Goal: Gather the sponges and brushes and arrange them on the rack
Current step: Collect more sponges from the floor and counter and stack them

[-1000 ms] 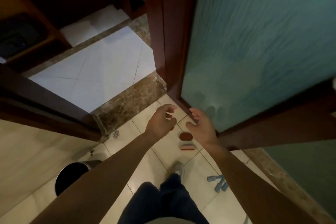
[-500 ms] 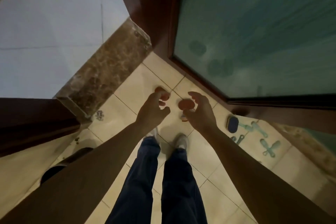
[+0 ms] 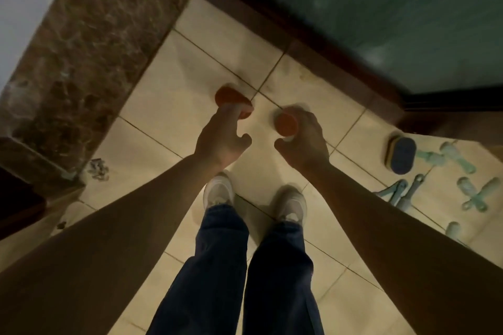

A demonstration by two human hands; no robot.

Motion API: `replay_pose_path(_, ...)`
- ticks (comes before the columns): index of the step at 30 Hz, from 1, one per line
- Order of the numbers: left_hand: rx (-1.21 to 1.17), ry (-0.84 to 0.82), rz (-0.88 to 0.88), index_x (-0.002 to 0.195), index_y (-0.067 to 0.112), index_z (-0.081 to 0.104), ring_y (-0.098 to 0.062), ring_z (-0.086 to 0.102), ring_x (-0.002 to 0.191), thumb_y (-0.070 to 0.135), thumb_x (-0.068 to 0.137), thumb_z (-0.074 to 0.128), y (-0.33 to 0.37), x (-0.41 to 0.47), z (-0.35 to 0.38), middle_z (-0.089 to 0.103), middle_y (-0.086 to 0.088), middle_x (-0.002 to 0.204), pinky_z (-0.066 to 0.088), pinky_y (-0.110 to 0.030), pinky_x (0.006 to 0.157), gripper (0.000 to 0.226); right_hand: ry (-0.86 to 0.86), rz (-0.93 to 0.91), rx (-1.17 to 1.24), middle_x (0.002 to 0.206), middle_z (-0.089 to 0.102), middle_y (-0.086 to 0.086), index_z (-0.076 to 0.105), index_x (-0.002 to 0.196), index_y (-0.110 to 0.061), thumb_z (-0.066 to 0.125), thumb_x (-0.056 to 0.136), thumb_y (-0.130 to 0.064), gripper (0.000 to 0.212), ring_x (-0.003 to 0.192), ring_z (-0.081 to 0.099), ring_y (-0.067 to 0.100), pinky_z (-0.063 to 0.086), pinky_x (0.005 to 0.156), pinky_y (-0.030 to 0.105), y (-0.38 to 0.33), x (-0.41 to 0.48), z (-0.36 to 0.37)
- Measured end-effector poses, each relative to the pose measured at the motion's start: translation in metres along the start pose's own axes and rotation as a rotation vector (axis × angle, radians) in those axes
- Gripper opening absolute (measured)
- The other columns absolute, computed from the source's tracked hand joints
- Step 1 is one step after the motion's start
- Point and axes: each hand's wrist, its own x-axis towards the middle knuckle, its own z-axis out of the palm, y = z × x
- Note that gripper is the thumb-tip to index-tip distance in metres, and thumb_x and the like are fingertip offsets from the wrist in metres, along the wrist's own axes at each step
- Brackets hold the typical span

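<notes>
Two round orange-red sponges lie on the beige floor tiles in front of my feet. The fingertips of my left hand (image 3: 221, 139) touch the near edge of the left sponge (image 3: 230, 96), with the thumb held apart from it. My right hand (image 3: 302, 139) curls its fingers and thumb round the right sponge (image 3: 285, 122). Further right on the floor lie a blue scrubbing sponge with a yellow layer (image 3: 402, 155), pale teal brushes (image 3: 457, 160) (image 3: 475, 194) and grey-blue handled brushes (image 3: 400, 193). No rack is in view.
A brown marble threshold (image 3: 81, 49) runs along the left. A frosted green glass door (image 3: 381, 8) in a dark wooden frame stands close ahead on the right. My white shoes (image 3: 217, 190) are just behind the sponges. A small metal object (image 3: 96, 168) lies by the threshold.
The view has tilted down and come closer to the floor. Both hands dropped onto the orange sponges: the left now touches one, the right has closed round the other.
</notes>
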Motion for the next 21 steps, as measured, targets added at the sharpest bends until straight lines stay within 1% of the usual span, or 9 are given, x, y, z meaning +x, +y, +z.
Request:
replay_pose_path(3, 0.044, -0.014, 0.037, 0.132, 0.024, 0.046, -0.015, 0.052, 0.115, 0.016, 0.084, 0.069, -0.026, 0.028, 0.031, 0.047, 0.0, 0.133, 0.04, -0.022, 0.081, 0.053, -0.014, -0.016, -0.049, 0.133, 0.047, 0.0, 0.047, 0.131, -0.025, 0.074, 0.075, -0.013, 0.063, 0.119, 0.047, 0.02, 0.051, 0.095, 0.043, 0.026, 0.029, 0.029)
replay_pose_path(6, 0.147, 0.003, 0.095, 0.131, 0.022, 0.048, -0.016, 0.051, 0.117, 0.015, 0.083, 0.07, -0.05, 0.056, 0.059, 0.047, -0.001, 0.133, 0.041, -0.022, 0.081, 0.053, -0.061, -0.022, -0.13, 0.138, 0.041, 0.003, 0.043, 0.136, -0.026, 0.073, 0.078, -0.014, 0.066, 0.122, 0.042, 0.024, 0.052, 0.092, 0.047, 0.049, 0.056, 0.051)
replay_pose_path(8, 0.23, 0.03, 0.127, 0.13, 0.02, 0.05, -0.019, 0.048, 0.12, 0.013, 0.08, 0.071, -0.066, 0.073, 0.073, 0.046, -0.002, 0.134, 0.044, -0.026, 0.087, 0.055, -0.089, -0.036, -0.221, 0.137, 0.041, 0.003, 0.044, 0.134, -0.028, 0.072, 0.078, -0.016, 0.064, 0.125, 0.039, 0.026, 0.045, 0.101, 0.047, 0.063, 0.071, 0.064)
replay_pose_path(9, 0.285, 0.04, 0.14, 0.13, 0.019, 0.05, -0.022, 0.045, 0.124, 0.012, 0.078, 0.071, -0.073, 0.082, 0.079, 0.045, -0.003, 0.135, 0.045, -0.03, 0.093, 0.056, -0.091, -0.047, -0.273, 0.137, 0.041, 0.004, 0.044, 0.133, -0.029, 0.072, 0.077, -0.017, 0.063, 0.127, 0.038, 0.027, 0.039, 0.106, 0.048, 0.07, 0.078, 0.07)
replay_pose_path(12, 0.487, 0.067, 0.171, 0.133, 0.019, 0.049, -0.032, 0.029, 0.138, 0.009, 0.073, 0.07, -0.09, 0.103, 0.092, 0.037, -0.008, 0.144, 0.033, -0.047, 0.11, 0.064, -0.11, -0.059, -0.426, 0.144, 0.036, 0.003, 0.041, 0.135, -0.031, 0.073, 0.074, -0.023, 0.069, 0.138, 0.025, 0.032, 0.022, 0.114, 0.055, 0.089, 0.098, 0.085)
replay_pose_path(15, 0.655, 0.067, 0.192, 0.144, 0.02, 0.037, -0.04, 0.014, 0.144, 0.006, 0.072, 0.067, -0.103, 0.119, 0.1, 0.025, -0.015, 0.153, 0.018, -0.059, 0.115, 0.079, -0.116, -0.077, -0.58, 0.151, 0.025, 0.004, 0.035, 0.141, -0.032, 0.074, 0.072, -0.025, 0.08, 0.145, 0.009, 0.032, 0.01, 0.115, 0.061, 0.106, 0.115, 0.093)
replay_pose_path(18, 0.738, 0.064, 0.154, 0.152, 0.026, 0.018, -0.039, 0.002, 0.147, 0.011, 0.074, 0.069, -0.109, 0.128, 0.104, 0.011, -0.015, 0.158, 0.006, -0.058, 0.118, 0.094, -0.156, -0.124, -0.695, 0.151, 0.019, 0.008, 0.03, 0.143, -0.03, 0.072, 0.071, -0.02, 0.084, 0.145, 0.006, 0.035, 0.01, 0.111, 0.07, 0.12, 0.124, 0.097)
replay_pose_path(20, 0.745, 0.07, 0.138, 0.153, 0.026, 0.015, -0.038, -0.001, 0.147, 0.013, 0.075, 0.072, -0.112, 0.132, 0.107, 0.008, -0.015, 0.159, 0.006, -0.057, 0.118, 0.098, -0.165, -0.155, -0.795, 0.15, 0.018, 0.009, 0.027, 0.144, -0.029, 0.071, 0.071, -0.023, 0.085, 0.143, 0.01, 0.035, 0.01, 0.109, 0.073, 0.128, 0.126, 0.103)
replay_pose_path(21, 0.741, 0.083, 0.14, 0.153, 0.025, 0.017, -0.038, 0.001, 0.147, 0.012, 0.074, 0.072, -0.113, 0.133, 0.109, 0.01, -0.015, 0.159, 0.009, -0.056, 0.118, 0.097, -0.158, -0.168, -0.834, 0.149, 0.019, 0.009, 0.025, 0.145, -0.029, 0.071, 0.072, -0.027, 0.086, 0.141, 0.013, 0.035, 0.011, 0.108, 0.073, 0.13, 0.126, 0.105)
